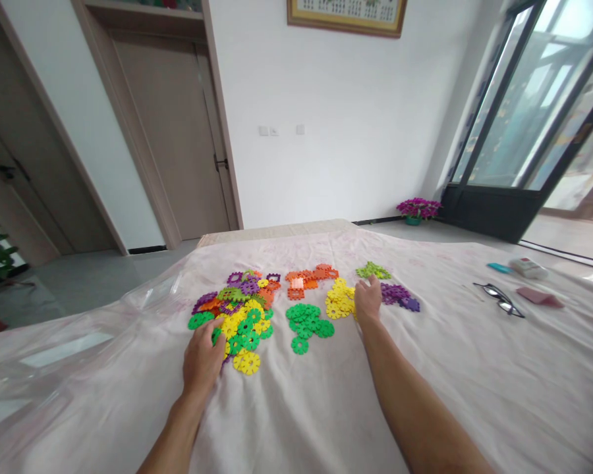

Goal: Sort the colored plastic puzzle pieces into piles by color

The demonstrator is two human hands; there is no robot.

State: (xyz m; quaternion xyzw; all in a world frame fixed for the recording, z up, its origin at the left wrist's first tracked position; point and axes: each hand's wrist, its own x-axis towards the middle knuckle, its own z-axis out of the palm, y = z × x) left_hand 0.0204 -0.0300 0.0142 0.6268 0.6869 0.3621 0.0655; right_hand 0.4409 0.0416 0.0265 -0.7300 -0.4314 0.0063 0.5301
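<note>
Colourful plastic snowflake pieces lie on a pale pink cloth. A mixed pile of yellow, green, purple and orange pieces sits at the left. My left hand rests at its near edge, fingers curled among green pieces; what they hold is hidden. Sorted groups lie to the right: green, orange, yellow, light green and purple. My right hand lies between the yellow and purple groups, fingers bent down toward the pieces.
Black glasses, a teal object, a white box and a dark red wallet lie at the right of the cloth. Clear plastic sheeting covers the left side. Doors, a glass door and potted flowers stand beyond.
</note>
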